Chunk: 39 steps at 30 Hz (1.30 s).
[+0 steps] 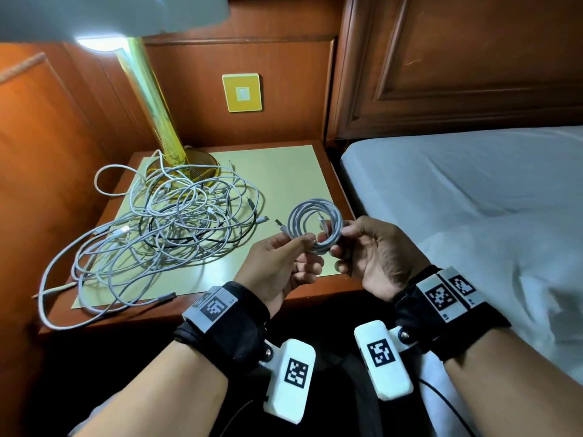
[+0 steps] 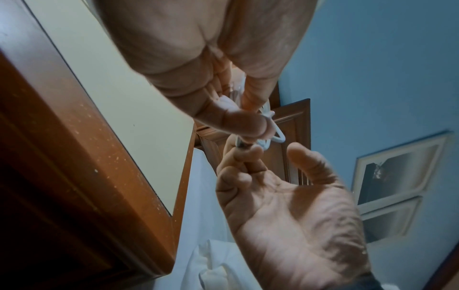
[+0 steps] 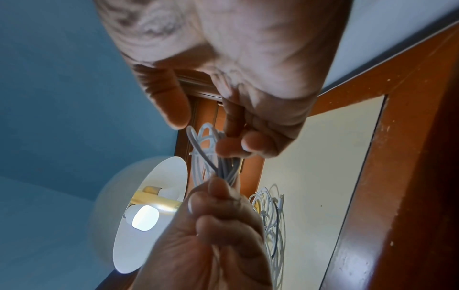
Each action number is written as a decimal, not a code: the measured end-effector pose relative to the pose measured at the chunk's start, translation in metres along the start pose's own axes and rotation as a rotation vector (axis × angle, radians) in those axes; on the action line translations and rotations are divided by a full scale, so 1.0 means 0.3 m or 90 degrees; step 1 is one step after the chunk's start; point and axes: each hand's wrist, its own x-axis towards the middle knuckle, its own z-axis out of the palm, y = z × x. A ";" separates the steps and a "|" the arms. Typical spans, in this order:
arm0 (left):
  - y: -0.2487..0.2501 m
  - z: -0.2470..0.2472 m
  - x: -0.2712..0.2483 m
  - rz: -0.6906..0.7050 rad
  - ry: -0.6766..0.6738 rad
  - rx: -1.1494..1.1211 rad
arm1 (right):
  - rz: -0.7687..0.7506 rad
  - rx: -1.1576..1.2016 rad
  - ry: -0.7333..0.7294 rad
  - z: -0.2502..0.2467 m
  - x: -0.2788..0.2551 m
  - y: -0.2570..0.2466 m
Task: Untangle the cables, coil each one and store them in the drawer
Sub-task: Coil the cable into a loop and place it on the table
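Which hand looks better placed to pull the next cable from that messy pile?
Probably the left hand: it is nearer the tangled pile. The right hand, on the bed side, could keep holding the coiled cable.

No words, brands or numbers can be read with any confidence. The only signs are black-and-white square code markers. One sits on the grey block (image 1: 210,305) strapped on the left wrist, and one on the white box (image 1: 291,375) hanging below that wrist. Two sit side by side on the grey block (image 1: 449,293) on the right wrist, and one on the white box (image 1: 383,357) below it. Tiny characters are printed beside the markers on both grey blocks, too small to make out.
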 end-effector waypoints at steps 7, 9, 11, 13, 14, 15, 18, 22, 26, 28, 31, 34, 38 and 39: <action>-0.003 -0.006 0.013 -0.060 -0.013 0.031 | -0.175 -0.291 0.142 0.002 0.027 0.056; -0.001 -0.019 0.023 -0.064 0.001 0.063 | -0.196 -0.340 0.140 -0.008 0.034 0.053; 0.001 -0.031 0.032 -0.040 0.025 0.075 | -0.205 -0.376 0.129 -0.016 0.035 0.048; 0.009 -0.035 0.034 -0.002 0.019 0.074 | -0.220 -0.437 0.109 -0.020 0.031 0.045; 0.013 -0.033 0.032 0.014 0.010 0.061 | -0.229 -0.466 0.098 -0.019 0.028 0.044; 0.015 -0.032 0.031 0.024 0.005 0.038 | -0.237 -0.488 0.086 -0.019 0.026 0.043; 0.015 -0.026 0.030 0.040 -0.029 -0.050 | -0.269 -0.533 0.072 -0.012 0.019 0.040; 0.007 -0.021 0.033 0.037 -0.059 -0.103 | -0.325 -0.551 0.098 -0.009 0.016 0.048; -0.002 -0.012 0.035 0.033 -0.019 -0.096 | -0.356 -0.569 0.149 -0.008 0.021 0.057; -0.007 -0.007 0.038 0.053 0.017 -0.048 | -0.357 -0.573 0.165 -0.009 0.023 0.058; -0.024 -0.022 0.062 0.125 0.093 0.108 | -0.405 -0.611 0.187 -0.013 0.023 0.057; -0.028 -0.039 0.073 0.208 0.096 0.259 | -0.365 -0.581 0.172 -0.014 0.021 0.057; -0.013 -0.025 0.058 0.248 0.057 0.279 | -0.231 -0.431 0.159 -0.012 0.033 0.060; -0.013 -0.020 0.056 0.253 0.050 0.278 | -0.214 -0.413 0.164 -0.011 0.036 0.058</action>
